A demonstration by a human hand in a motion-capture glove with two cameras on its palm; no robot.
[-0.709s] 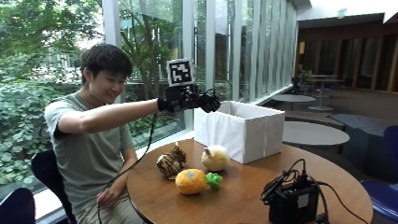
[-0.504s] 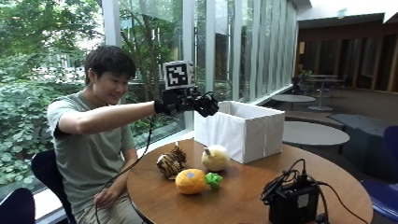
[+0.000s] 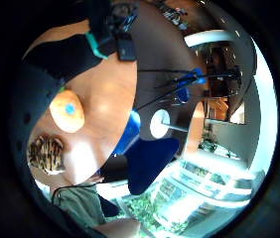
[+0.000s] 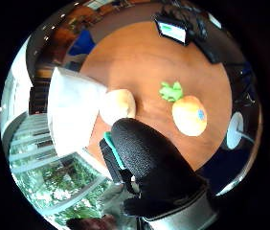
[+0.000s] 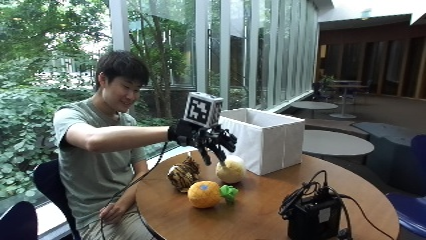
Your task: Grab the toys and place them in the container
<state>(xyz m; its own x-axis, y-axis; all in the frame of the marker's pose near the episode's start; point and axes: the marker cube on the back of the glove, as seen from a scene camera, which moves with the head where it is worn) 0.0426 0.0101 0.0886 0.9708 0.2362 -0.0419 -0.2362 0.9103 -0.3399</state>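
Observation:
In the outside view my gloved right hand (image 5: 203,140) hangs above the table with its fingers pointing down, relaxed and holding nothing. Just below its fingertips sits a cream round toy (image 5: 231,170), beside the white fabric container (image 5: 266,137). A brown striped toy (image 5: 183,175), an orange ball toy (image 5: 204,194) and a small green toy (image 5: 228,192) lie in front. The thumb side palm view shows a gloved finger (image 4: 149,163) over the cream toy (image 4: 117,106), with the container (image 4: 70,112), green toy (image 4: 172,91) and orange toy (image 4: 189,115) around it. The little finger side palm view shows the orange toy (image 3: 67,110) and striped toy (image 3: 45,153).
A black device with cables (image 5: 313,217) stands near the front right of the round wooden table (image 5: 259,210). The person's bare left hand rests low by the chair. Blue chairs stand around the table, and glass windows lie behind.
My hand has come down from beside the container's upper edge to just above the cream toy. The toys and container have not moved.

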